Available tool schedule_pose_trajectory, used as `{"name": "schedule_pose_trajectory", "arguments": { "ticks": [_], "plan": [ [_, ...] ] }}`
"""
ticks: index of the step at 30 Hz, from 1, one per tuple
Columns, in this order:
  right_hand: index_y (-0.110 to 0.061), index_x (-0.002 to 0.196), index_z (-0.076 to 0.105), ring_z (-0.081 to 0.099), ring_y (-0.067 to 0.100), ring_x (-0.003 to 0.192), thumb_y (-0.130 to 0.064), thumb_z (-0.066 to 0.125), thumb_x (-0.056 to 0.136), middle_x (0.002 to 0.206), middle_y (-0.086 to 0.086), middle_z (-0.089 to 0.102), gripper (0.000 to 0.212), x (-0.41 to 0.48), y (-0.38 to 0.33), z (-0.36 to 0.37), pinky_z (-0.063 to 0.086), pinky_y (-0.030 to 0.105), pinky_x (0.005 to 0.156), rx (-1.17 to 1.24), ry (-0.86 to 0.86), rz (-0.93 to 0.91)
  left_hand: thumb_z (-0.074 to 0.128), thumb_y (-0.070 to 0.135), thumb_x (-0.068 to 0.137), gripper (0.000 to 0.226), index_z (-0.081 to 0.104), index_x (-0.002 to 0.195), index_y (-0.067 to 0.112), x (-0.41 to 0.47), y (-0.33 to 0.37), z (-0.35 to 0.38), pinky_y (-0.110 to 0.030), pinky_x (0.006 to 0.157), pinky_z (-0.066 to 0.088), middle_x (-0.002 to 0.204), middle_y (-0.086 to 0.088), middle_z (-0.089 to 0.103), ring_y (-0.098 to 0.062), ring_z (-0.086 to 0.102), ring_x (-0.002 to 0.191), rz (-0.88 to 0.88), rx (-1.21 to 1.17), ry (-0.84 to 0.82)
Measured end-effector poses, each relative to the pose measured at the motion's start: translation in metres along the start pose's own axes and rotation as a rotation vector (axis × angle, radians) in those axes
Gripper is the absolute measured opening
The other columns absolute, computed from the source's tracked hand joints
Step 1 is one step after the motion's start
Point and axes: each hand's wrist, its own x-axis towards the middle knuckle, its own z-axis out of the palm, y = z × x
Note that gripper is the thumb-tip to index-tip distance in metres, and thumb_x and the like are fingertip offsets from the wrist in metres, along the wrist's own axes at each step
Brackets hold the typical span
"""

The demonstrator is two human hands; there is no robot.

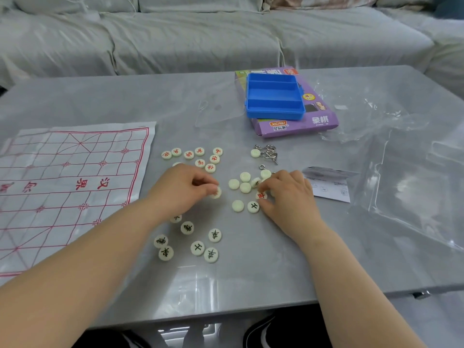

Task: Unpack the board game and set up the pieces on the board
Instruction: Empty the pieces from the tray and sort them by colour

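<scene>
**A:** Where does the board lie?

**B:** The paper board (pixel 75 177) is spread flat at the left end of the grey counter (pixel 251 280), red grid up. All the pieces lie off it, to its right, and so do both hands.

**A:** And the left hand?

**B:** The left hand (pixel 183 189) sits just right of the board's edge. Its fingers are curled, and thumb and fingertips pinch a pale piece (pixel 216 193) down on the counter.

**A:** What lies round it?

**B:** Beyond it is a loose row of red-lettered pieces (pixel 190 155). Nearer the person, by the wrist, is a scatter of black-lettered pieces (pixel 190 242).

**A:** Between the hands?

**B:** There is a small cluster of blank-faced pieces (pixel 241 183), several touching one another, closer to the right hand.

**A:** The right hand, then?

**B:** The right hand (pixel 288 197) is apart from the left. Its fingertips and thumb are closed round a red-marked piece (pixel 261 195). A black-marked piece (pixel 253 206) lies just beside the thumb.

**A:** Farther back, and to the right?

**B:** A wire puzzle (pixel 267 153) lies beyond the right hand. Farther back, a blue tray (pixel 275 96) rests on a purple box (pixel 301 124). A folded leaflet (pixel 329 184) lies just right of the right hand. Crumpled clear plastic (pixel 401 159) covers the counter's right end.
</scene>
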Motion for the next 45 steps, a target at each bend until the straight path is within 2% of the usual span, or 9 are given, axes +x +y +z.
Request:
{"name": "schedule_pose_trajectory", "arguments": {
  "ticks": [3, 7, 12, 17, 24, 30, 34, 41, 45],
  "plan": [
    [-0.018, 0.105, 0.061, 0.041, 0.023, 0.108, -0.026, 0.051, 0.087, 0.111, 0.000, 0.057, 0.022, 0.001, 0.002, -0.005, 0.025, 0.029, 0.084, -0.056, -0.051, -0.023, 0.059, 0.019, 0.086, 0.012, 0.069, 0.093, 0.019, -0.018, -0.028, -0.013, -0.003, 0.059, 0.030, 0.086, 0.007, 0.061, -0.002, 0.048, 0.074, -0.099, 0.080, 0.024],
    [-0.010, 0.072, 0.065, 0.057, 0.031, 0.075, -0.008, 0.075, 0.062, 0.073, 0.005, 0.066, 0.014, -0.001, -0.005, -0.002, 0.028, 0.031, 0.067, -0.104, 0.025, -0.069, 0.060, 0.016, 0.085, 0.010, 0.068, 0.085, 0.021, -0.033, -0.051, -0.020, -0.010, 0.062, 0.031, 0.081, 0.009, 0.055, -0.008, 0.048, 0.079, -0.141, 0.087, 0.094],
    [-0.011, 0.096, 0.064, 0.049, 0.029, 0.098, -0.013, 0.059, 0.079, 0.099, 0.003, 0.064, 0.017, -0.018, -0.011, -0.009, 0.023, 0.029, 0.078, 0.093, 0.073, 0.018, 0.058, 0.015, 0.086, 0.010, 0.068, 0.088, 0.019, -0.036, -0.060, -0.016, -0.008, 0.063, 0.029, 0.079, 0.016, 0.047, -0.009, 0.045, 0.082, -0.082, 0.104, 0.133],
    [-0.020, 0.068, 0.061, 0.057, 0.020, 0.064, -0.027, 0.056, 0.062, 0.066, -0.006, 0.063, 0.010, -0.054, -0.048, 0.003, 0.030, 0.018, 0.061, 0.194, 0.147, -0.093, 0.056, 0.016, 0.087, 0.011, 0.067, 0.088, 0.020, -0.043, -0.063, -0.010, -0.005, 0.065, 0.029, 0.080, 0.016, 0.049, -0.009, 0.047, 0.085, -0.055, 0.074, 0.164],
    [-0.029, 0.078, 0.048, 0.036, 0.008, 0.072, -0.031, 0.043, 0.067, 0.072, -0.010, 0.059, 0.013, -0.062, -0.084, 0.039, 0.030, 0.023, 0.069, 0.257, 0.187, -0.125, 0.048, 0.033, 0.088, 0.030, 0.068, 0.100, 0.014, -0.065, -0.058, 0.009, -0.001, 0.070, 0.029, 0.089, 0.004, 0.053, -0.012, 0.045, 0.089, 0.063, 0.049, 0.210],
    [-0.025, 0.078, 0.054, 0.038, 0.009, 0.074, -0.029, 0.045, 0.068, 0.073, -0.006, 0.060, 0.015, -0.058, -0.085, 0.043, 0.032, 0.025, 0.071, 0.343, 0.150, -0.135, 0.057, 0.017, 0.087, 0.020, 0.067, 0.104, 0.014, -0.068, -0.055, 0.016, -0.005, 0.070, 0.031, 0.082, 0.017, 0.045, -0.012, 0.048, 0.087, 0.082, 0.040, 0.195],
    [-0.022, 0.077, 0.058, 0.041, 0.010, 0.078, -0.027, 0.048, 0.068, 0.076, -0.005, 0.062, 0.015, -0.056, -0.073, 0.032, 0.031, 0.021, 0.073, 0.378, 0.173, -0.078, 0.057, 0.017, 0.087, 0.023, 0.065, 0.108, 0.014, -0.067, -0.054, 0.015, -0.005, 0.072, 0.031, 0.090, 0.008, 0.050, -0.012, 0.048, 0.091, 0.088, 0.052, 0.204],
    [-0.020, 0.077, 0.063, 0.039, 0.008, 0.073, -0.033, 0.045, 0.066, 0.071, -0.007, 0.062, 0.025, -0.064, -0.049, 0.028, 0.031, 0.018, 0.070, 0.302, 0.113, -0.040, 0.039, 0.040, 0.072, 0.053, 0.065, 0.111, 0.016, -0.060, -0.042, 0.018, 0.001, 0.077, 0.024, 0.108, 0.004, 0.057, -0.004, 0.039, 0.096, 0.182, 0.118, 0.161],
    [-0.013, 0.094, 0.067, 0.045, 0.009, 0.086, -0.029, 0.059, 0.076, 0.094, 0.000, 0.065, 0.026, -0.049, -0.041, 0.010, 0.033, 0.018, 0.079, 0.389, 0.092, 0.021, 0.049, 0.036, 0.083, 0.038, 0.065, 0.110, 0.014, -0.042, -0.022, 0.018, -0.006, 0.074, 0.027, 0.111, 0.000, 0.060, -0.018, 0.049, 0.107, 0.268, 0.146, 0.168]
  ]
}}
